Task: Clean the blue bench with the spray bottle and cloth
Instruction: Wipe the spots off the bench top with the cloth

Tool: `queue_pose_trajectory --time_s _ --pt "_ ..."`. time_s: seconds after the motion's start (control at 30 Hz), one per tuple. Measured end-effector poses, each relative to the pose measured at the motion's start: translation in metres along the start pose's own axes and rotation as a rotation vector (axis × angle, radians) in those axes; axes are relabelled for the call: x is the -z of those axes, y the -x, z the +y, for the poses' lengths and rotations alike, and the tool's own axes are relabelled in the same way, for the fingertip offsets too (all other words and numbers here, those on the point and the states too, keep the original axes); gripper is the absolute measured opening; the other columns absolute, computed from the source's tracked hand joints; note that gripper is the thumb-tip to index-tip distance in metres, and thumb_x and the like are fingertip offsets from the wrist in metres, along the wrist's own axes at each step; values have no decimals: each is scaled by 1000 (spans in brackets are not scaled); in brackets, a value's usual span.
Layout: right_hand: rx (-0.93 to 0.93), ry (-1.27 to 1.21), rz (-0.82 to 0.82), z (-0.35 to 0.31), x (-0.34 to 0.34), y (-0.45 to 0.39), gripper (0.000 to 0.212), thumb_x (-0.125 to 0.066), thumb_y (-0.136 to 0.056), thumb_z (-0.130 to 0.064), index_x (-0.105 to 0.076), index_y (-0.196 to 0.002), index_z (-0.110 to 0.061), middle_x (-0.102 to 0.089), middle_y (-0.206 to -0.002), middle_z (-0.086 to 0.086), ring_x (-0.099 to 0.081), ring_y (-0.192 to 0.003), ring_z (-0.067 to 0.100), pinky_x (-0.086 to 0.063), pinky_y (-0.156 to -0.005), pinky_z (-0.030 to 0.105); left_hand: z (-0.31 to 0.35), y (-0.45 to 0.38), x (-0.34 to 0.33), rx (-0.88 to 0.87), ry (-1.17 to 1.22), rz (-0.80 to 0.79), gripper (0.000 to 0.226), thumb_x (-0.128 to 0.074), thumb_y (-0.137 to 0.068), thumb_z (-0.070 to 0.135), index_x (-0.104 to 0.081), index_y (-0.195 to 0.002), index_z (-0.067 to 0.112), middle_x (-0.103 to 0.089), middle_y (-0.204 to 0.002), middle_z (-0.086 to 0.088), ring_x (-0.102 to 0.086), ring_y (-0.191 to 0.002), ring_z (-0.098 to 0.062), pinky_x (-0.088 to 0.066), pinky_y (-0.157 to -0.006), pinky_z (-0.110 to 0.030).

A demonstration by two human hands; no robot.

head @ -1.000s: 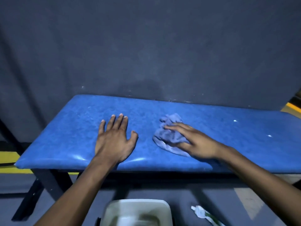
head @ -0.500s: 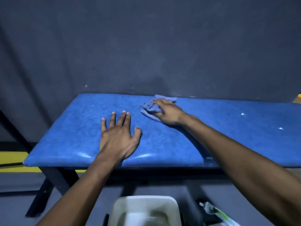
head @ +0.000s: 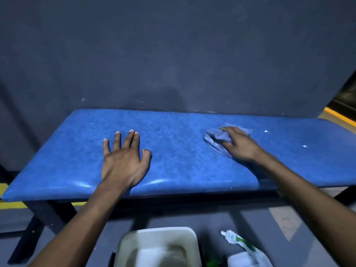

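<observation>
Cloth (head: 214,140) half hidden under right hand (head: 240,149), grip flat; left hand (head: 123,162) splayed on bench (head: 192,168).

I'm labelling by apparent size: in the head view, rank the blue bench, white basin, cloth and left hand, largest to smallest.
1. blue bench
2. white basin, though near the camera and cut off
3. left hand
4. cloth, partly under the right hand

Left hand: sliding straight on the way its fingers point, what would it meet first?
Probably the dark wall behind the blue bench: ahead of the left hand lies only bare bench top. The cloth sits off to the right, out of that line.
</observation>
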State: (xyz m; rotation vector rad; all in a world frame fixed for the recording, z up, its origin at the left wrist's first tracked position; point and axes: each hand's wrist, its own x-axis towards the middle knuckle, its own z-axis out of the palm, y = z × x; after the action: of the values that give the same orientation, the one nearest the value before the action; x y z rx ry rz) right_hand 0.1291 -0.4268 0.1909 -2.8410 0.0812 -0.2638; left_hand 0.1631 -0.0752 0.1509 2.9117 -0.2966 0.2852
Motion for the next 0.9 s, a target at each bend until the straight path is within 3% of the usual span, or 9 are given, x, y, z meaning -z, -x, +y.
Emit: queue_pose_trajectory --time_s 0.1,0.2,0.23,0.37,0.5,0.67,0.73,0.83,0.9 --pt "69 20 -69 -54 -26 -63 74 -39 -87 -69 -57 -140 -22 -52 -150 2 -42 -144 23 -31 -119 36 -1 1 0 -9 7 -1 75 -14 -93 54 -19 -160 22 -13 -170 7 -2 -157 -26 2 -124 -55" --pt "267 -17 -117 -110 -41 -63 47 -58 -97 -41 -59 -140 -21 -54 -148 6 -45 -141 23 -30 -117 31 -2 -1 1 -16 7 5 73 -12 -92 49 -21 -160 21 -16 -169 6 -6 -157 -25 -1 -124 -54" --pt "321 -53 -115 -117 -43 -50 49 -59 -99 -33 -54 -145 -20 -50 -153 5 -41 -144 21 -27 -118 28 -4 -2 0 -19 2 15 73 -11 -92 47 -23 -159 21 -18 -169 6 -8 -157 -25 -3 -124 -54" --pt "437 -111 -131 -77 -29 18 55 -55 -98 -39 -44 -150 -26 -43 -157 -10 -35 -148 10 -28 -118 24 -4 -1 -1 -12 10 15 74 -9 -90 45 -26 -158 21 -20 -168 6 -10 -156 -25 -3 -124 -53" --pt "377 -67 -78 -10 0 44 51 -48 -96 -40 -50 -144 -22 -49 -153 -5 -40 -146 14 -30 -120 30 -2 -1 0 -9 16 8 74 -8 -91 45 -24 -159 21 -18 -169 7 -9 -156 -25 -2 -124 -54" --pt "-8 -21 42 1 -13 -19 51 -52 -99 -44 -47 -146 -25 -45 -155 0 -37 -147 23 -35 -117 41 0 -1 -1 -5 22 3 72 -10 -94 45 -20 -160 20 -15 -169 6 -5 -157 -26 0 -124 -55" --pt "17 -33 33 -29 -23 -56 50 -50 -99 -43 -51 -145 -22 -49 -154 4 -39 -146 24 -30 -120 40 -1 -1 -1 -15 24 5 68 -13 -97 44 -19 -160 20 -14 -170 6 -5 -157 -25 1 -124 -55" --pt "195 -62 -31 -87 -31 -75 39 -52 -97 -35 -70 -125 -14 -64 -138 9 -52 -136 28 -32 -117 35 0 -2 -1 -16 40 5 65 -17 -99 43 -19 -160 21 -13 -170 6 -4 -157 -23 1 -124 -55" --pt "252 -85 -53 -106 -35 -64 37 -58 -97 -29 -67 -128 -11 -62 -140 11 -53 -134 28 -36 -113 35 -1 -3 -1 -21 37 7 64 -17 -100 44 -20 -160 23 -13 -170 7 -4 -157 -22 0 -124 -55"
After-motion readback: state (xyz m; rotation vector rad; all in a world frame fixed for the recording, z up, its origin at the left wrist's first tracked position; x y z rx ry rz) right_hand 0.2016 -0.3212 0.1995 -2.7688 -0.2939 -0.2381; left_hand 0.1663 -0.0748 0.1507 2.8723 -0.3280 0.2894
